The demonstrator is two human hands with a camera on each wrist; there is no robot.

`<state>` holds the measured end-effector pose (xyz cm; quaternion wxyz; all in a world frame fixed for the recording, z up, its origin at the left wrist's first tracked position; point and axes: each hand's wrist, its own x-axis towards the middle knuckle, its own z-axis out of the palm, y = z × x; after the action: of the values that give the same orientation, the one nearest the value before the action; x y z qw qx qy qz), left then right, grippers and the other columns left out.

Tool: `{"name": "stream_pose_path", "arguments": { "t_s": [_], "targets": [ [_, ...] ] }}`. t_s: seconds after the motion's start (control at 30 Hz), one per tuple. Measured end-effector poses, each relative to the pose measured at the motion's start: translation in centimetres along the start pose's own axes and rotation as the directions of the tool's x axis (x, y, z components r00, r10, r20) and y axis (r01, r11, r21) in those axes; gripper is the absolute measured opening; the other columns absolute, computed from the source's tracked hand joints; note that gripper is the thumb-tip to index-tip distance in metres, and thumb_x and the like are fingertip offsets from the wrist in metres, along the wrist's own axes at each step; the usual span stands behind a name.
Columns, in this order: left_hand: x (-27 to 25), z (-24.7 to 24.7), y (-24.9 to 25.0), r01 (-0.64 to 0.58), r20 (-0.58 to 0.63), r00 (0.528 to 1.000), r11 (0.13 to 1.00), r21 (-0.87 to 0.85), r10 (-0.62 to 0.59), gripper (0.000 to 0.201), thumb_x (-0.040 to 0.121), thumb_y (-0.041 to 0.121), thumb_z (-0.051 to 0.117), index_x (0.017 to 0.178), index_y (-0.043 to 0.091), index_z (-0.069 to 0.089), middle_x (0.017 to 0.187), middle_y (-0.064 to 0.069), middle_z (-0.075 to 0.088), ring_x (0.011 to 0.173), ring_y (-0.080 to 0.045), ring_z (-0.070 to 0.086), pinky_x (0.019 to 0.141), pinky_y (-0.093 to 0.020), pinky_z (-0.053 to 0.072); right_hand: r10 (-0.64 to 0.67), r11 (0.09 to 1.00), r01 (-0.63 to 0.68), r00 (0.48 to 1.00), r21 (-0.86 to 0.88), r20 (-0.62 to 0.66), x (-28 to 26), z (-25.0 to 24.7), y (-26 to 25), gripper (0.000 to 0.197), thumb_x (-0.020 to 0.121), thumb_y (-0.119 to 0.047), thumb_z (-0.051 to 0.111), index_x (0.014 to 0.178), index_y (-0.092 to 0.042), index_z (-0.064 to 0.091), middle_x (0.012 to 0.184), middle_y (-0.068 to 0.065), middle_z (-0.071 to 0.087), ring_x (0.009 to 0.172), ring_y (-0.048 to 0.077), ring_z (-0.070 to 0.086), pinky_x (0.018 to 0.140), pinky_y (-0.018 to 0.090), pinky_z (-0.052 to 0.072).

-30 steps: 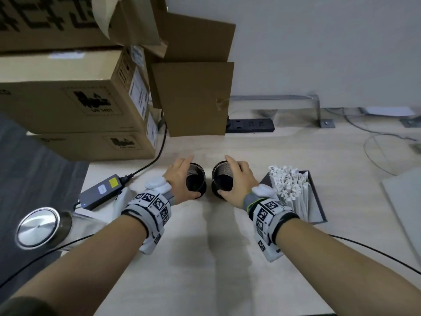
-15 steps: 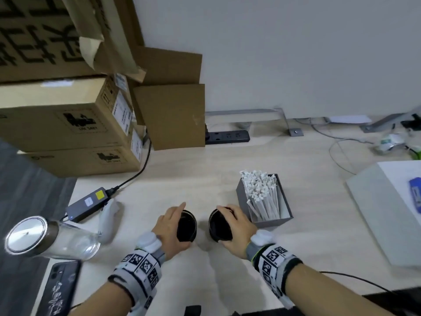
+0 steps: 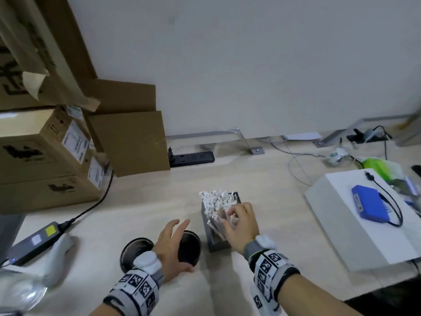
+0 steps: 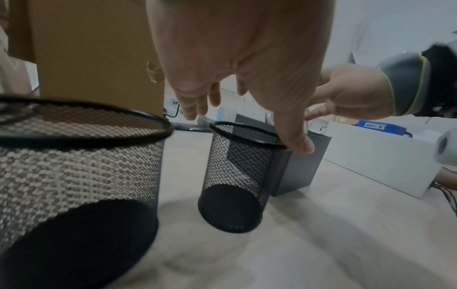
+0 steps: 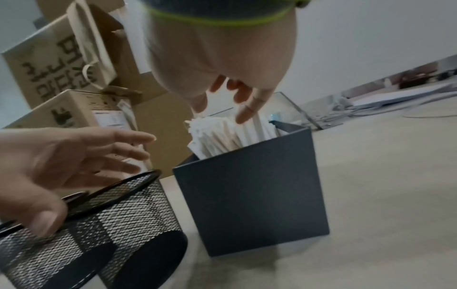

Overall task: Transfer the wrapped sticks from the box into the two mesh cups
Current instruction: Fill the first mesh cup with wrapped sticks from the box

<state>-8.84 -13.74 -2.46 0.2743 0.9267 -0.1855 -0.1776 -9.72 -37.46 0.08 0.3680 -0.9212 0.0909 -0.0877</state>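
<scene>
Two black mesh cups stand side by side on the desk, the left cup (image 3: 136,247) (image 4: 74,156) and the right cup (image 3: 190,246) (image 4: 237,176) (image 5: 99,215); both look empty. My left hand (image 3: 172,241) (image 4: 247,78) (image 5: 61,156) hovers over the right cup with fingers spread and its thumb touching the rim. Just right of the cups a grey box (image 3: 216,246) (image 5: 252,205) holds many white wrapped sticks (image 3: 216,199) (image 5: 222,135). My right hand (image 3: 238,218) (image 5: 235,101) reaches into the box from above, fingers parted and touching the stick tops.
Cardboard boxes (image 3: 45,156) are stacked at the back left, with a power strip (image 3: 191,158) by the wall. A power brick (image 3: 34,240) and a glass jar (image 3: 20,290) lie at the left. A white box (image 3: 364,224) with a blue device (image 3: 369,206) sits on the right.
My right hand let go of the right cup and moved onto the sticks in the box. My left hand left the left cup and shifted over the right cup.
</scene>
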Motion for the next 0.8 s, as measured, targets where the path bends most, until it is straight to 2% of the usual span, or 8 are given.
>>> {"name": "stream_pose_path", "arguments": {
  "t_s": [0.17,0.27,0.33,0.47,0.57,0.63,0.7,0.8],
  "targets": [
    [-0.1,1.3,-0.9,0.034,-0.017,0.999,0.997,-0.065,-0.035,0.132,0.051,0.057,0.087,0.152,0.043,0.004,0.156,0.007,0.012,0.141,-0.020,0.034,0.112,-0.033,0.038,0.051,0.999,-0.050,0.993,0.017,-0.106,-0.1,-0.1,1.2,0.045,0.068,-0.025,0.082,0.102,-0.024,0.052,0.110,-0.009,0.031,0.094,0.008,0.042,0.085,0.010,0.037],
    [0.0,1.4,-1.2,0.070,0.024,0.997,0.995,-0.065,-0.069,0.137,0.049,0.057,0.088,0.154,0.040,0.001,0.153,0.008,0.015,0.132,-0.018,0.046,0.105,-0.028,0.043,0.115,0.993,-0.116,0.990,0.010,0.084,-0.5,0.5,1.6,0.060,0.074,-0.021,0.079,0.125,-0.020,0.047,0.121,-0.006,0.032,0.106,0.009,0.043,0.091,0.010,0.032],
    [0.1,1.4,-1.1,0.076,0.042,0.996,0.995,-0.064,-0.074,0.135,0.054,0.052,0.089,0.154,0.037,0.000,0.151,0.007,0.020,0.127,-0.018,0.051,0.102,-0.026,0.044,0.067,0.998,-0.066,0.972,-0.016,0.224,-0.8,1.4,1.4,0.057,0.081,-0.015,0.071,0.131,-0.020,0.045,0.126,-0.004,0.038,0.113,0.010,0.047,0.089,0.004,0.029],
    [0.0,1.7,-1.5,0.079,0.031,0.997,0.984,-0.159,-0.075,0.133,0.051,0.050,0.090,0.152,0.040,0.004,0.147,0.009,0.033,0.128,-0.016,0.050,0.105,-0.030,0.044,-0.004,0.987,0.038,0.978,-0.159,0.208,-0.4,2.6,1.2,0.049,0.081,-0.021,0.070,0.127,-0.021,0.051,0.131,0.001,0.046,0.116,0.022,0.049,0.093,0.018,0.032],
    [-0.4,2.3,-1.8,0.137,0.023,0.990,0.951,-0.275,-0.136,0.134,0.044,0.050,0.089,0.149,0.044,0.007,0.145,0.010,0.040,0.131,-0.017,0.049,0.111,-0.035,0.041,0.101,0.978,-0.074,0.986,-0.197,0.129,0.0,2.6,1.2,0.067,0.070,-0.038,0.080,0.125,-0.019,0.047,0.120,-0.002,0.048,0.107,0.018,0.049,0.089,0.022,0.040],
    [-0.4,3.0,-2.1,0.176,-0.005,0.982,0.926,-0.335,-0.189,0.136,0.039,0.051,0.089,0.148,0.046,0.007,0.144,0.009,0.045,0.131,-0.018,0.049,0.112,-0.039,0.039,0.234,0.964,-0.210,0.961,-0.164,0.149,0.7,2.7,0.9,0.069,0.067,-0.037,0.083,0.122,-0.019,0.046,0.112,-0.003,0.052,0.102,0.017,0.053,0.086,0.023,0.042],
    [-0.4,3.6,-2.3,0.213,-0.005,0.972,0.891,-0.400,-0.234,0.137,0.038,0.049,0.090,0.146,0.046,0.007,0.141,0.006,0.048,0.131,-0.019,0.049,0.113,-0.040,0.039,0.307,0.931,-0.258,0.936,-0.258,0.174,1.5,2.7,0.5,0.061,0.071,-0.043,0.078,0.117,-0.017,0.047,0.112,0.001,0.057,0.100,0.022,0.056,0.085,0.027,0.046],
    [-0.4,4.2,-2.8,0.223,0.010,0.969,0.857,-0.464,-0.247,0.132,0.036,0.050,0.090,0.143,0.047,0.013,0.136,0.003,0.053,0.127,-0.018,0.053,0.111,-0.041,0.042,0.310,0.896,-0.216,0.930,-0.389,0.198,1.9,3.1,0.5,0.042,0.080,-0.051,0.064,0.101,-0.019,0.049,0.113,0.008,0.056,0.100,0.025,0.054,0.084,0.032,0.047]
  ]
}}
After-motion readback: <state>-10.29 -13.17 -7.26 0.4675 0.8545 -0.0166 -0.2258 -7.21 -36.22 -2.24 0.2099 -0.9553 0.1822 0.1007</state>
